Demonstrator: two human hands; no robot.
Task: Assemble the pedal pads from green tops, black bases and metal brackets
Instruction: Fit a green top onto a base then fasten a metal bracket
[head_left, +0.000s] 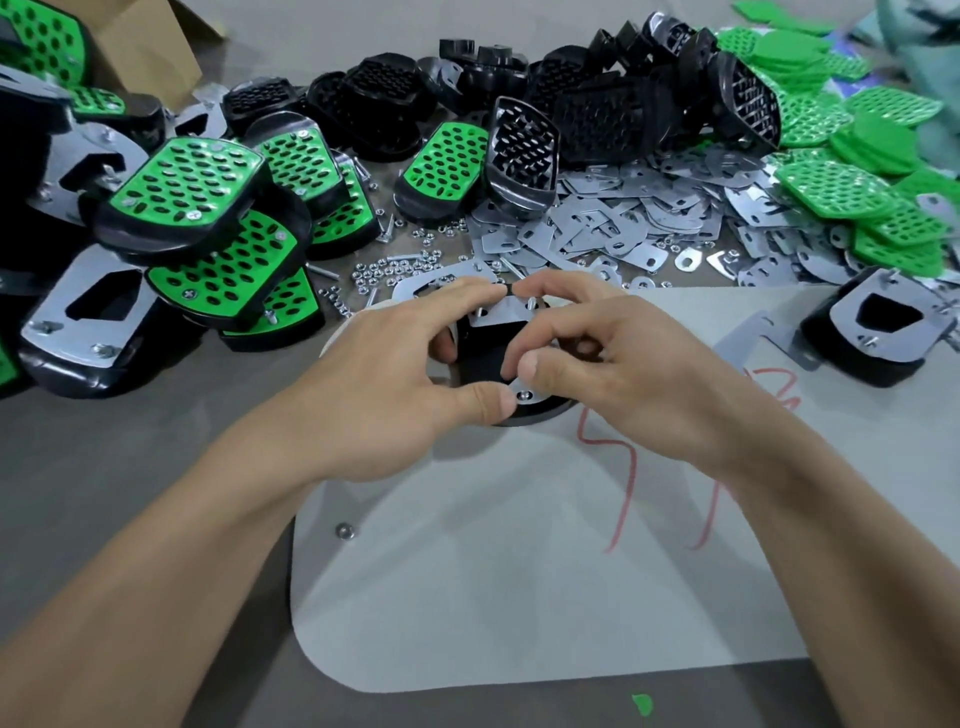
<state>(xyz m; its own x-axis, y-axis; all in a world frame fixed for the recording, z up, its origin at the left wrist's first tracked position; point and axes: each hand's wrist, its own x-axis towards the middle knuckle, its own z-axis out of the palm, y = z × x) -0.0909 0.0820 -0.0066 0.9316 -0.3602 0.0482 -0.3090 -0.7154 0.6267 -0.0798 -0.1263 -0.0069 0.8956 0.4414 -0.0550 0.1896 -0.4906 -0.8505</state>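
Note:
A black pedal pad lies upside down at the middle of the table with a metal bracket on its underside. My left hand grips the pad's left side, its thumb pressed against the bracket's near tab. My right hand curls over the right side, thumb and forefinger pinching at a small nut on that tab. Screw ends stick up through the bracket's far edge. Most of the pad is hidden under my fingers.
Finished green-topped pads pile up at the left. Black bases heap at the back, loose brackets and nuts in the middle, green tops at the right. Another upturned pad sits right. A white board covers the near table.

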